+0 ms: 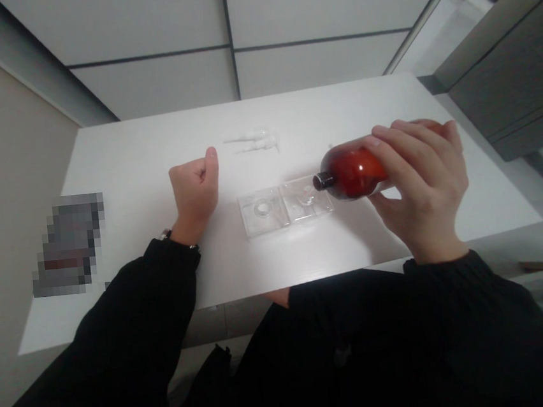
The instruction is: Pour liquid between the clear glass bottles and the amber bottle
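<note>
My right hand (426,185) is wrapped around a reddish-brown bottle (357,169). The bottle is tipped on its side, its threaded neck pointing left, with no cap on the mouth. Just below and left of that mouth lies a clear plastic case (285,215), opened flat, with a round hub in its left half. To the left of the case, my left hand (196,188) is closed in a fist above the table. Whatever may be inside the fist is hidden.
Two clear, slender plastic pieces with narrow tips (258,142) lie farther back on the white table (140,139). At the left edge sits a dark, pixelated rectangular object (68,242). Pale cabinet panels (154,80) stand behind the table.
</note>
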Demonstrator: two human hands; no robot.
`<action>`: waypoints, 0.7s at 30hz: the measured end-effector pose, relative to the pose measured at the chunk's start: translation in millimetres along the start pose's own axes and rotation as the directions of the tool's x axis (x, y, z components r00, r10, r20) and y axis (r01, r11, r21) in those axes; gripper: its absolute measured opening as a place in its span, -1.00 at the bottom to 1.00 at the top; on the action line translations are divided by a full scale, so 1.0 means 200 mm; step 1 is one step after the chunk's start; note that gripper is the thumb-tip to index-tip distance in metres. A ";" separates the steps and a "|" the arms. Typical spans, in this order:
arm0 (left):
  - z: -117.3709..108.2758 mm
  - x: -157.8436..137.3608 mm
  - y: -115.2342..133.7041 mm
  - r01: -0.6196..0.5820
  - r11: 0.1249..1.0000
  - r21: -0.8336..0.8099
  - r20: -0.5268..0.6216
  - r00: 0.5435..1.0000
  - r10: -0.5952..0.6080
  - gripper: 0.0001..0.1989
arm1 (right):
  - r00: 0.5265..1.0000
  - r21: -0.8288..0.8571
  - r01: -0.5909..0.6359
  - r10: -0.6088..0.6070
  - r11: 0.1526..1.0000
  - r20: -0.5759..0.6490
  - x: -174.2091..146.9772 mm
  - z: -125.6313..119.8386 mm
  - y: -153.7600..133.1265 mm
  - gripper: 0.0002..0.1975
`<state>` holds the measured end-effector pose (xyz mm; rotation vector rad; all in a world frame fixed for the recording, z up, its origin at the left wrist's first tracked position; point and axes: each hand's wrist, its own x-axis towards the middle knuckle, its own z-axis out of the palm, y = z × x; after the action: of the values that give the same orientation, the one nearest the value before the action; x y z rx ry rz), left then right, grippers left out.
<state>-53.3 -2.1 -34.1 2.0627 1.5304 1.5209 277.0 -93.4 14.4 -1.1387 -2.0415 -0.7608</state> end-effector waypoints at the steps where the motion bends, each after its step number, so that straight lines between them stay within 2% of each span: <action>1: 0.00 0.00 0.00 0.001 1.000 -0.003 0.002 1.000 -0.001 -0.35 | 1.000 0.005 -0.005 0.005 1.000 0.009 0.00 0.00 0.00 -0.38; 11: 0.00 0.00 0.00 -0.006 1.000 -0.018 -0.001 1.000 0.006 -0.33 | 1.000 0.012 0.007 -0.007 1.000 0.002 0.00 0.00 0.01 -0.52; 21: 0.00 0.00 0.00 0.002 1.000 -0.016 0.008 1.000 -0.001 -0.32 | 1.000 -0.006 0.003 -0.003 1.000 -0.005 0.00 0.00 0.02 -0.48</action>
<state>-53.1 -2.0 -34.4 2.0562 1.5118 1.5172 279.8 -91.2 15.0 -1.1367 -2.0383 -0.7712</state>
